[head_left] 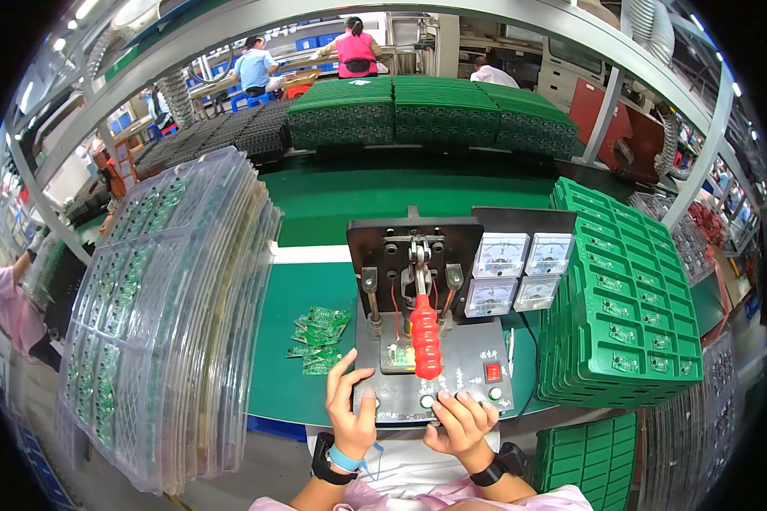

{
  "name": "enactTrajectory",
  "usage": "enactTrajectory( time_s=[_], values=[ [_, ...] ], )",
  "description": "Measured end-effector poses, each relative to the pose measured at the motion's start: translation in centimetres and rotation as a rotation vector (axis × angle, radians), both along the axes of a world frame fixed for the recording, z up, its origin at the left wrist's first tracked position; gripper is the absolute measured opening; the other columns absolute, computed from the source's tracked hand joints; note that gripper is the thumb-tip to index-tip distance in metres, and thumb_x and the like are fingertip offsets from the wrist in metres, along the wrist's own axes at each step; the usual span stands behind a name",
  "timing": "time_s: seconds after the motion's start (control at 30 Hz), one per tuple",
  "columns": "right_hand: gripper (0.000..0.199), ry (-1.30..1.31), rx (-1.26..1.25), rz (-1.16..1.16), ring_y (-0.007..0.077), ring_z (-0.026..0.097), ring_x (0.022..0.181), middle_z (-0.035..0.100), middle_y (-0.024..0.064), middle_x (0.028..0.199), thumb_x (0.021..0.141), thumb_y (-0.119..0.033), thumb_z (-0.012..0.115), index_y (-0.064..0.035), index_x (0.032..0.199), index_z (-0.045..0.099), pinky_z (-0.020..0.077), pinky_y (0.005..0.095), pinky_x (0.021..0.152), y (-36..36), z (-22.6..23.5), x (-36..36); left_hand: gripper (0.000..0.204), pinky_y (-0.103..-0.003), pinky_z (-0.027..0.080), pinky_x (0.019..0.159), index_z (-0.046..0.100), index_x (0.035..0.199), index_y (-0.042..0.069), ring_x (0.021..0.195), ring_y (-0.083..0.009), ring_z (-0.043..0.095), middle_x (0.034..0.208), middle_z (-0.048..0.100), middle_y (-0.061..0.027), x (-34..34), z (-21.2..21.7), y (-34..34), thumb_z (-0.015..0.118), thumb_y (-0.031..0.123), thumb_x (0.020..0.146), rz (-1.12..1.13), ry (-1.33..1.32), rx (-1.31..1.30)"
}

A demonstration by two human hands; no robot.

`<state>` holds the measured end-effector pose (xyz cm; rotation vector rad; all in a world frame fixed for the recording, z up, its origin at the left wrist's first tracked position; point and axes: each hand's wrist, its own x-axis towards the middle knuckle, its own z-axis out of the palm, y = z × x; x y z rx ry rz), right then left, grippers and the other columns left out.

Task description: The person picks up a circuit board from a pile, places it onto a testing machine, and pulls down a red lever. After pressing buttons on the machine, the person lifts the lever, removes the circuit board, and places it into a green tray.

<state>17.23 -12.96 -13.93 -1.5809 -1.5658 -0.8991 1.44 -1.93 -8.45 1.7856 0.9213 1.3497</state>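
Observation:
A black test fixture [477, 336] stands before me on the green bench, its toggle clamp's red ribbed handle [425, 341] pointing down toward me. Under the clamp sits a small circuit board [396, 353], partly hidden by the handle. My left hand [352, 413] is at the fixture's front left corner, fingers apart and holding nothing. Loosely curved, the fingers of my right hand [464, 426] rest at the front edge beside a white round button [427, 401]; nothing shows in them. A red switch [493, 372] lies farther right. Several loose green circuit boards [320, 336] are heaped left of the fixture.
Clear plastic trays [158, 315] of boards are stacked at left, green trays [622, 289] with boards at right. Four-sided analog meters [498, 254] adjoin the fixture. Rows of green trays [392, 115] line the back. A metal frame [605, 115] arches overhead; other people work beyond.

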Motion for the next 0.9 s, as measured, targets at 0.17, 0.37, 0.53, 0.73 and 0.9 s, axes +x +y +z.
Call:
enactTrajectory(
  time_s=[0.17,0.37,0.53,0.73,0.9],
  values=[
    [0.032,-0.013,-0.002,-0.009,0.0173,0.055,0.117,0.07,-0.0025,0.117,0.082,-0.039,0.061,-0.0196,0.106,0.071,0.0263,0.04,0.107,0.01,-0.04,0.02,0.026,-0.045,0.038,0.107,0.067,0.103,-0.002,0.123,-0.038,0.052,0.135,0.054,-0.0236,-0.02,-0.05,0.02,0.058,0.01,0.082,-0.007,-0.006,0.0],
    [0.033,-0.007,-0.004,-0.011,0.0164,0.056,0.117,0.07,-0.0032,0.119,0.083,-0.04,0.061,-0.02,0.106,0.073,0.0251,0.0395,0.109,-0.04,-0.11,-0.02,0.026,-0.045,0.038,0.107,0.067,0.103,-0.001,0.123,-0.0378,0.052,0.136,0.054,-0.0227,-0.05,-0.15,0.02,0.059,0.01,0.082,-0.008,-0.006,0.002],
    [0.034,-0.004,-0.011,-0.015,0.0163,0.056,0.117,0.07,-0.0033,0.119,0.082,-0.04,0.061,-0.0201,0.107,0.073,0.0249,0.0397,0.109,-0.03,-0.22,0.0,0.025,-0.045,0.038,0.107,0.066,0.104,-0.001,0.123,-0.0379,0.052,0.136,0.054,-0.0224,-0.09,-0.08,0.0,0.059,0.011,0.082,-0.003,0.003,0.005],
    [0.034,-0.002,-0.011,-0.01,0.0162,0.056,0.118,0.07,-0.0034,0.119,0.082,-0.04,0.061,-0.0202,0.107,0.073,0.0248,0.0398,0.11,-0.03,-0.29,0.04,0.025,-0.045,0.039,0.106,0.066,0.103,-0.001,0.123,-0.038,0.053,0.136,0.054,-0.0225,-0.06,-0.02,-0.01,0.059,0.011,0.083,-0.005,0.004,0.005],
    [0.034,-0.007,-0.006,-0.011,0.0163,0.056,0.117,0.07,-0.0033,0.119,0.082,-0.04,0.061,-0.0199,0.107,0.073,0.025,0.0397,0.109,-0.01,-0.22,0.01,0.025,-0.045,0.039,0.106,0.066,0.103,-0.001,0.122,-0.0381,0.053,0.136,0.054,-0.0227,-0.05,-0.07,0.04,0.059,0.011,0.083,-0.005,0.004,0.01]
  ],
)
